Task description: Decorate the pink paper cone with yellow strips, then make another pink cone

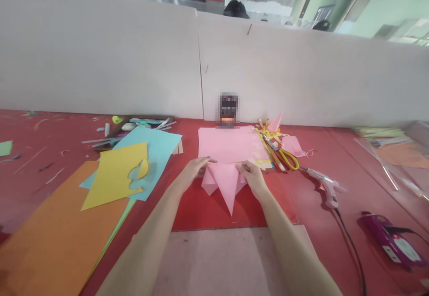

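Between my two hands is a folded sheet of pink paper, its long point hanging toward me and smaller corners flaring out at both sides. My left hand pinches its upper left corner. At the upper right corner, my right hand grips it with thumb and fingers. Just behind lies a flat stack of pink paper. Beneath the folded piece is a bright red board. Scissors with yellow handles rest to the right of the stack, near a pink paper cone on yellow paper trimmings.
A glue gun with a cord and a purple power strip lie on the right. Yellow, blue and orange paper overlap on the left, before a tray of tools. A white partition stands behind.
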Tool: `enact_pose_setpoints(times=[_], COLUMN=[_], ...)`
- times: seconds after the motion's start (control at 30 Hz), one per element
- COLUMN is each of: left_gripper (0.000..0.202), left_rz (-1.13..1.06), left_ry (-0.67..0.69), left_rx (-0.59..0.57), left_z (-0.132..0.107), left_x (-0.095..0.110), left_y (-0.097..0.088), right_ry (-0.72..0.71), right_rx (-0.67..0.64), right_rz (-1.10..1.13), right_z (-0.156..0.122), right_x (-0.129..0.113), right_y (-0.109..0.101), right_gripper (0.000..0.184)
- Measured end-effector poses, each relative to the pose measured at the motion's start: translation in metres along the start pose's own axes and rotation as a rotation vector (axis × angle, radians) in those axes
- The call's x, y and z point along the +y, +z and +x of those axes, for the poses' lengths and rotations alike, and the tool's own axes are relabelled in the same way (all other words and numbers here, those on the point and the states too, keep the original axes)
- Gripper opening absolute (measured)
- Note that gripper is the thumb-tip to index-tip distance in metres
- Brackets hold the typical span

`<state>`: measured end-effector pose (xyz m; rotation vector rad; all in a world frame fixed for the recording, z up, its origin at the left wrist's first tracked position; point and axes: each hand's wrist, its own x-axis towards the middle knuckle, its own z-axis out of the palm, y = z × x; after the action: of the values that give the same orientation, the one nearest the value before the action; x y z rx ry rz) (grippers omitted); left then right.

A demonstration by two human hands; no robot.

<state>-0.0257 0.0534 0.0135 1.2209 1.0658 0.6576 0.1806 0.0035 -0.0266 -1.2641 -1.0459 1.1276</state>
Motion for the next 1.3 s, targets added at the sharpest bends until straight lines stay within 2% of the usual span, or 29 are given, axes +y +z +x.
enact_pose_setpoints(times=[0.1, 0.2, 0.43, 0.8, 1.07, 1.3], left_gripper=[0.039, 0.036, 0.038, 0.045, 0.042, 0.039], left_rz=[0.203, 0.297, 0.354, 0.38, 0.386, 0.386], left_ry=[0.059, 0.11, 0.138, 0.096, 0.094, 0.081], left_rx=[0.036, 0.034, -0.035, 0.068, 0.017, 0.059], left_z=[0.001, 0.002, 0.002, 0.005, 0.002, 0.004], left_x=[-0.004, -0.006, -0.005, -0.009, -0.007, -0.003], left_y=[0.004, 0.003, 0.003, 0.005, 0.006, 0.01], right_ry=[-0.015, -0.022, -0.002, -0.019, -0.027, -0.047], right_rx=[0.006, -0.006, -0.04, -0.035, -0.033, -0.001], right_rz=[-0.04, -0.022, -0.047, -0.137, -0.17, -0.159], right_z=[-0.001, -0.003, -0.002, 0.003, 0.002, 0.001], right_x=[-0.003, -0.008, -0.012, -0.003, -0.002, -0.002], right_y=[0.002, 0.004, 0.006, 0.003, 0.002, 0.002], right_gripper=[0.031, 0.03, 0.03, 0.03, 0.034, 0.033])
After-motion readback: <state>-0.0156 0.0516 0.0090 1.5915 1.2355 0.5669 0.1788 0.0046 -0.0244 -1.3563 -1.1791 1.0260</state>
